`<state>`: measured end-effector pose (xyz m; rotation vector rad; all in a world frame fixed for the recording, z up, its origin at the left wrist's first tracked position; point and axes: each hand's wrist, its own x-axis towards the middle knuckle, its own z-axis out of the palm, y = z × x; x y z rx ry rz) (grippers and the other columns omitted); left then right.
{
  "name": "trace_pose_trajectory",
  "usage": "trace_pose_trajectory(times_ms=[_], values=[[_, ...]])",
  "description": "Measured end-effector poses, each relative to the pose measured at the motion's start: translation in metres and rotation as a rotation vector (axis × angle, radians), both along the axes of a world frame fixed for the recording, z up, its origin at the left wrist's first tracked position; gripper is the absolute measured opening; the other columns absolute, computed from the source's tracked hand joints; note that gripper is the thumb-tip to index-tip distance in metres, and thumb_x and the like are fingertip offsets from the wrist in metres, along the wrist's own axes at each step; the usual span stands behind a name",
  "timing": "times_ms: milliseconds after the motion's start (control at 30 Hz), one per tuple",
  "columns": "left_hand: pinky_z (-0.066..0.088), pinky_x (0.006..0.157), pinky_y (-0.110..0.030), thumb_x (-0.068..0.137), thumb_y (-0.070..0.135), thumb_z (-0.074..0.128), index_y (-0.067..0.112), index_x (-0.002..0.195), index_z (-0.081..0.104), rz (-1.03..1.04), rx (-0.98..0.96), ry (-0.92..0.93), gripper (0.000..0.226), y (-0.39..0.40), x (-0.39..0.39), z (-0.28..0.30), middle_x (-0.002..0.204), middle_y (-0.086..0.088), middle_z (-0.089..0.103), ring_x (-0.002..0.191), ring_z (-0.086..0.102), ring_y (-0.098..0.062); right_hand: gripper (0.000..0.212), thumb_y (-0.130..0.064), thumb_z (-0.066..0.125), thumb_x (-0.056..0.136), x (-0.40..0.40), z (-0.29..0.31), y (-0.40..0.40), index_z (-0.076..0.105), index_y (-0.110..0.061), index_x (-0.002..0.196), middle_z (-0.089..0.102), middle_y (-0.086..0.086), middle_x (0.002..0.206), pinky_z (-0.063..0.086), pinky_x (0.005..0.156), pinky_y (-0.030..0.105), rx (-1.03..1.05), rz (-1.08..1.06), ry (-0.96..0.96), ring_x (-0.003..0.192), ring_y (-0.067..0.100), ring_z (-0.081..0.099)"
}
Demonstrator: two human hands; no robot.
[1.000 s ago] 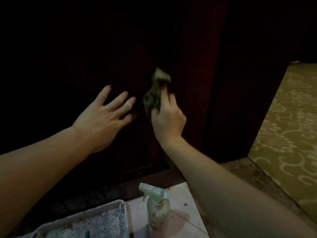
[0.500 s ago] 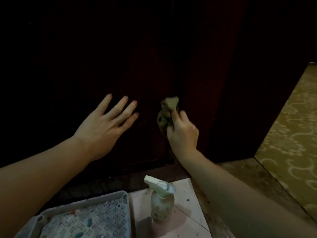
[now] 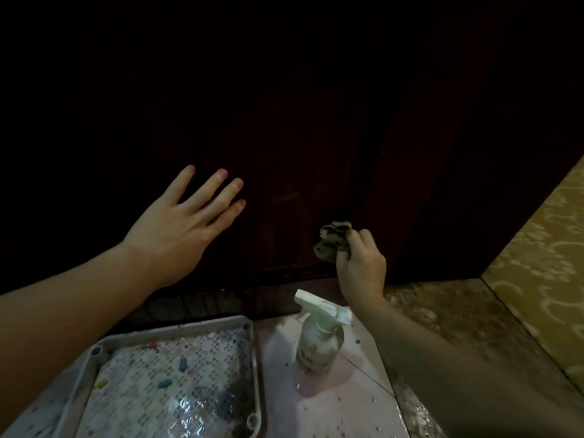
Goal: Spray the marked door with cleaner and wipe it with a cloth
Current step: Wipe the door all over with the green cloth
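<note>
Fingers of the right hand (image 3: 360,267) curl round a bunched cloth (image 3: 331,245), pressing it low on the dark door (image 3: 284,137), near its bottom edge. Left hand (image 3: 183,229) lies flat on the door, fingers straight and spread, well apart from the cloth. Below, a spray bottle (image 3: 319,339) stands upright on pale floor tile (image 3: 347,409), just beside a grey tray (image 3: 252,358).

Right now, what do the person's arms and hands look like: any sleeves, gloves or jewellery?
Both forearms are bare up to the frame edge, with no sleeves in view. The left hand and right hand wear no gloves, rings or watch that I can see. The light is dim, so finer marks cannot be told.
</note>
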<state>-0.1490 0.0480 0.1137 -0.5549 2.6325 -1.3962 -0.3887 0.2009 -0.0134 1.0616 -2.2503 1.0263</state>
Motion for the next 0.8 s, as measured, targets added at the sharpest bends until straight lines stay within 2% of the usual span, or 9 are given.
trace_pose_trajectory(times_ms=[100, 200, 367, 467, 500, 567, 633, 667, 800], values=[[-0.012, 0.113, -0.062, 0.098, 0.046, 0.029, 0.009, 0.144, -0.032, -0.018, 0.015, 0.023, 0.085, -0.005, 0.007, -0.008, 0.145, -0.024, -0.044, 0.137, -0.034, -0.042, 0.03, 0.007, 0.062, 0.073, 0.002, -0.028, 0.008, 0.066, -0.003, 0.102, 0.053, 0.01, 0.083, 0.043, 0.046, 0.035, 0.213, 0.024, -0.02, 0.057, 0.032, 0.055], [-0.015, 0.113, -0.061, 0.097, 0.045, 0.028, 0.01, 0.145, -0.032, -0.039, 0.04, 0.037, 0.084, -0.01, 0.01, -0.012, 0.144, -0.023, -0.045, 0.137, -0.035, -0.041, 0.025, 0.005, 0.056, 0.079, 0.003, -0.036, 0.005, 0.066, -0.002, 0.101, 0.054, 0.01, 0.087, 0.046, 0.061, 0.04, 0.319, -0.014, -0.184, 0.074, 0.035, 0.058], [-0.013, 0.114, -0.061, 0.094, 0.043, 0.03, 0.011, 0.15, -0.02, -0.149, 0.107, 0.134, 0.082, -0.018, 0.011, -0.018, 0.152, -0.02, -0.035, 0.142, -0.028, -0.039, 0.026, -0.003, 0.057, 0.085, 0.004, -0.003, 0.006, 0.07, -0.009, 0.107, 0.062, 0.006, 0.095, 0.054, 0.079, 0.04, 0.201, -0.051, -0.431, 0.089, 0.026, 0.061], [-0.012, 0.115, -0.06, 0.093, 0.039, 0.026, 0.011, 0.152, -0.012, -0.201, 0.147, 0.184, 0.076, -0.022, 0.014, -0.022, 0.154, -0.019, -0.03, 0.143, -0.025, -0.038, 0.02, -0.009, 0.06, 0.089, 0.012, 0.032, -0.003, 0.07, -0.021, 0.103, 0.069, 0.008, 0.103, 0.058, 0.084, 0.042, 0.012, -0.163, -0.839, 0.09, 0.025, 0.066], [-0.012, 0.115, -0.06, 0.093, 0.038, 0.026, 0.011, 0.153, -0.01, -0.215, 0.154, 0.198, 0.074, -0.022, 0.014, -0.022, 0.155, -0.019, -0.029, 0.144, -0.024, -0.038, 0.018, -0.01, 0.059, 0.091, 0.015, 0.046, -0.01, 0.068, -0.024, 0.098, 0.07, 0.011, 0.104, 0.059, 0.081, 0.042, -0.109, -0.175, -1.055, 0.089, 0.026, 0.067], [-0.012, 0.114, -0.06, 0.094, 0.036, 0.027, 0.011, 0.154, -0.003, -0.268, 0.169, 0.247, 0.071, -0.024, 0.013, -0.023, 0.157, -0.018, -0.024, 0.145, -0.021, -0.037, 0.012, -0.017, 0.052, 0.099, 0.021, 0.072, -0.021, 0.063, -0.021, 0.102, 0.074, 0.011, 0.089, 0.058, 0.057, 0.033, -0.28, -0.193, -1.39, 0.075, 0.022, 0.07], [-0.012, 0.114, -0.059, 0.094, 0.033, 0.03, 0.011, 0.153, 0.009, -0.332, 0.199, 0.285, 0.066, -0.027, 0.01, -0.024, 0.159, -0.018, -0.015, 0.147, -0.013, -0.037, 0.026, -0.026, 0.043, 0.105, 0.021, 0.089, -0.031, 0.064, -0.012, 0.11, 0.073, 0.008, 0.069, 0.046, 0.036, 0.022, -0.303, -0.267, -1.48, 0.05, 0.017, 0.066], [-0.012, 0.114, -0.059, 0.093, 0.032, 0.032, 0.01, 0.152, 0.016, -0.366, 0.22, 0.311, 0.064, -0.029, 0.008, -0.026, 0.16, -0.019, -0.009, 0.147, -0.009, -0.038, 0.031, -0.029, 0.042, 0.104, 0.02, 0.095, -0.038, 0.066, -0.009, 0.11, 0.073, 0.007, 0.072, 0.045, 0.035, 0.022, -0.277, -0.329, -1.466, 0.048, 0.017, 0.065], [-0.014, 0.114, -0.061, 0.09, 0.026, 0.041, 0.01, 0.148, 0.03, -0.423, 0.273, 0.334, 0.061, -0.032, 0.004, -0.042, 0.158, -0.019, -0.004, 0.147, -0.005, -0.038, 0.032, -0.029, 0.045, 0.097, 0.029, 0.119, -0.054, 0.063, -0.009, 0.116, 0.07, 0.009, 0.102, 0.053, 0.074, 0.041, -0.239, -0.55, -1.439, 0.085, 0.025, 0.068]])
